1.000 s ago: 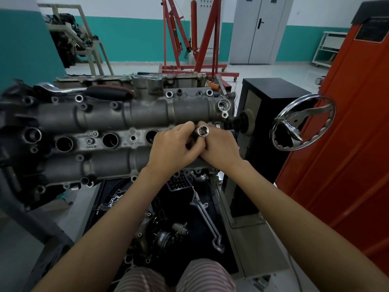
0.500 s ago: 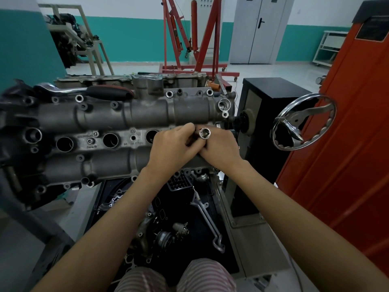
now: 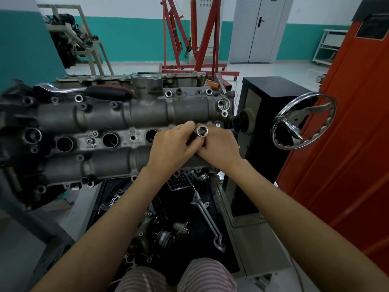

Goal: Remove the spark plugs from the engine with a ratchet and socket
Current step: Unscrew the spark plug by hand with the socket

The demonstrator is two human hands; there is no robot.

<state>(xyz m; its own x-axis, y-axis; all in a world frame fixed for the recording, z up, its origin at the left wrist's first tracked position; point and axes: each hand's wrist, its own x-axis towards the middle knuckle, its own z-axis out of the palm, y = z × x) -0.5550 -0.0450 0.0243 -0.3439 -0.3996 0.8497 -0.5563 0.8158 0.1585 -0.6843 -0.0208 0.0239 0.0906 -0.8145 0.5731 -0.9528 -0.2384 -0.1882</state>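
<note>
A: So where's the shiny chrome socket (image 3: 202,131) at?

B: Pinched between both hands, open end facing the camera, right over the grey cast-aluminium engine head (image 3: 117,121) near its right end. Left hand (image 3: 172,148) has fingers curled around it, right hand (image 3: 219,146) is wrapped in from the other side, the two touching.

A: And the ratchet?

B: Chrome ratchet with a black-and-red grip (image 3: 84,91) is lying on top of the engine, far left, well apart from the hands.
</note>
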